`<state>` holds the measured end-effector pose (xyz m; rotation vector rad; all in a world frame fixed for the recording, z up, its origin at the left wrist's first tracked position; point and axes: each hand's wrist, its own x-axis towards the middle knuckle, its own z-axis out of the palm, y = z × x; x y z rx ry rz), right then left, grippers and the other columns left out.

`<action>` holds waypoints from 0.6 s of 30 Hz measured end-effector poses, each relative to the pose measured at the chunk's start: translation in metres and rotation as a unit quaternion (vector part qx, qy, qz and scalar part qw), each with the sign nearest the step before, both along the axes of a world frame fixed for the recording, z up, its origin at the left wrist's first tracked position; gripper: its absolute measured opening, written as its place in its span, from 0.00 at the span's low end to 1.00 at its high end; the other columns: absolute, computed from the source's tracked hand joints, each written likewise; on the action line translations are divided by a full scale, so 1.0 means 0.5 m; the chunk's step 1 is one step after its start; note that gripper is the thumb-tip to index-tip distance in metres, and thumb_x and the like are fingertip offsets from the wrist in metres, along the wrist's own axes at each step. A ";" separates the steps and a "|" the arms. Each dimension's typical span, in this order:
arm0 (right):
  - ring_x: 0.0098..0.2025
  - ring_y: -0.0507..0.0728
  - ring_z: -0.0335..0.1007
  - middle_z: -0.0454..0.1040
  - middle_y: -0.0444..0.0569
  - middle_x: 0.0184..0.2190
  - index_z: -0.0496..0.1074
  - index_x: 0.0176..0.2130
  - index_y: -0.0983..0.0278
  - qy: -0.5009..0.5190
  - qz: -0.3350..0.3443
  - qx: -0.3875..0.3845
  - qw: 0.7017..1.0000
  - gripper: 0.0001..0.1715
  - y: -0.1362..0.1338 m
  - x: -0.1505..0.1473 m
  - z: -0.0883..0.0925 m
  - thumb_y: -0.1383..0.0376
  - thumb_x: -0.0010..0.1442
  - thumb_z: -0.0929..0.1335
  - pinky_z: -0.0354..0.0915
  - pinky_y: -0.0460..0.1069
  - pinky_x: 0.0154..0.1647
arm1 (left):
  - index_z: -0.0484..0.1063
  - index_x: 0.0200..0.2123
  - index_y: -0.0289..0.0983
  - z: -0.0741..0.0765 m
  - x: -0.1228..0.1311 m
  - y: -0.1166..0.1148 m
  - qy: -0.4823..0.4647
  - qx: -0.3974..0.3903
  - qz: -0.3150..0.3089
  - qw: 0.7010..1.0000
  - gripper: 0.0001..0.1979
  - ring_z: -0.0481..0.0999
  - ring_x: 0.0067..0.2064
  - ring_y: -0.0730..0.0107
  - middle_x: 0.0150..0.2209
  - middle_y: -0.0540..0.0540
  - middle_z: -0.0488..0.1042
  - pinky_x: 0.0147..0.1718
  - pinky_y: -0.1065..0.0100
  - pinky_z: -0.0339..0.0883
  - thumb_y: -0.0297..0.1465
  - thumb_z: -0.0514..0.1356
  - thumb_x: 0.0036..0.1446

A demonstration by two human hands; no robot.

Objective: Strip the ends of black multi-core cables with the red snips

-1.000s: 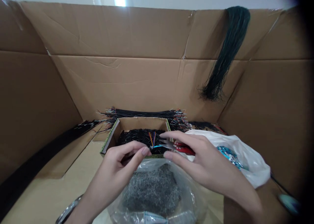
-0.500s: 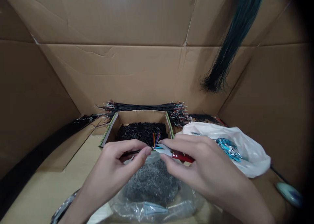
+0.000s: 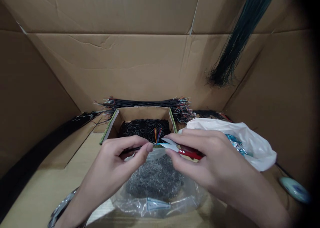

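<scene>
Pinched between the thumb and fingers of my left hand (image 3: 125, 154) is a thin black cable (image 3: 130, 150). Several fine coloured wires (image 3: 157, 136), among them orange, purple and blue, fan out of the cable's end. My right hand (image 3: 207, 151) is closed around red-handled snips (image 3: 190, 152), whose pale blades point left and stand slightly apart. The blade tips are at the blue wire, close to my left fingertips; whether they touch it I cannot tell. Below both hands lies a clear plastic bag (image 3: 157, 178) filled with fine dark and clear scraps.
Behind my hands stands an open cardboard box (image 3: 143, 112) of short black pieces. A bundle of black cables (image 3: 145, 103) lies beyond it. To the right is a white bag (image 3: 262, 153) with shiny blue scraps. Dark strands (image 3: 240, 45) hang before the cardboard wall (image 3: 120, 61).
The blades of the snips have opened a little, and my right hand has shifted slightly right. The whole view has moved a little. My left hand keeps hold of the cable.
</scene>
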<state>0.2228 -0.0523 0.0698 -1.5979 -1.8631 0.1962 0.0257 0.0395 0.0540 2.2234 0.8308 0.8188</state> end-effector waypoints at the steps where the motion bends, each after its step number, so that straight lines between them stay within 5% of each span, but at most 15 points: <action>1: 0.27 0.54 0.65 0.75 0.42 0.27 0.80 0.39 0.58 0.001 -0.002 0.003 1.000 0.07 0.001 0.001 0.000 0.67 0.63 0.70 0.56 0.51 0.30 | 0.80 0.30 0.41 0.000 0.001 0.000 0.000 -0.001 -0.001 1.000 0.10 0.74 0.28 0.74 0.26 0.55 0.78 0.25 0.77 0.64 0.33 0.62 0.64; 18: 0.30 0.54 0.68 0.76 0.41 0.29 0.80 0.40 0.55 0.037 -0.016 -0.006 0.999 0.07 0.005 0.002 -0.012 0.66 0.62 0.71 0.60 0.51 0.32 | 0.80 0.31 0.40 -0.005 -0.001 0.003 0.020 -0.003 -0.001 1.000 0.12 0.75 0.27 0.70 0.26 0.53 0.79 0.24 0.74 0.65 0.37 0.60 0.65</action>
